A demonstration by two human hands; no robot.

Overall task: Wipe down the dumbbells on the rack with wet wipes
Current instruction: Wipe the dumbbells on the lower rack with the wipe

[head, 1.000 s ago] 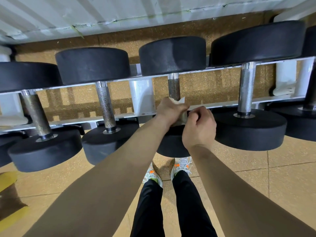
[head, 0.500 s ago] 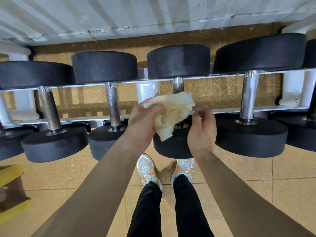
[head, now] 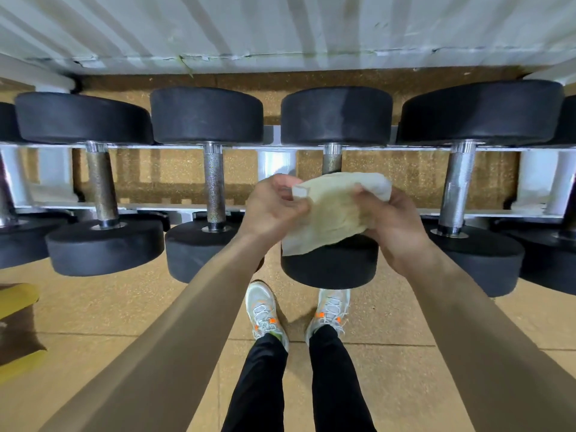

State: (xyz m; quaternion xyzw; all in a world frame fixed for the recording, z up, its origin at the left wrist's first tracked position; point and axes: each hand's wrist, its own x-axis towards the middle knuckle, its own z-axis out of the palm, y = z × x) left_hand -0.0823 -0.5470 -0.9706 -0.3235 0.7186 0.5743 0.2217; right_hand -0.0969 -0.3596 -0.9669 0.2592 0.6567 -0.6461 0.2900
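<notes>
Fingers of the left hand and the right hand pinch opposite edges of a yellowed wet wipe. The wipe is stretched between them, draping over the near head of a black dumbbell that lies on the white rack just beyond the fingers.

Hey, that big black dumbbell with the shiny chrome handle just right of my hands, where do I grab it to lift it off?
Probably from above, around the knurled chrome handle of the black dumbbell, midway between its heads. The bar lies bare between the white rack rails; the round heads look too wide and smooth to grip.
</notes>
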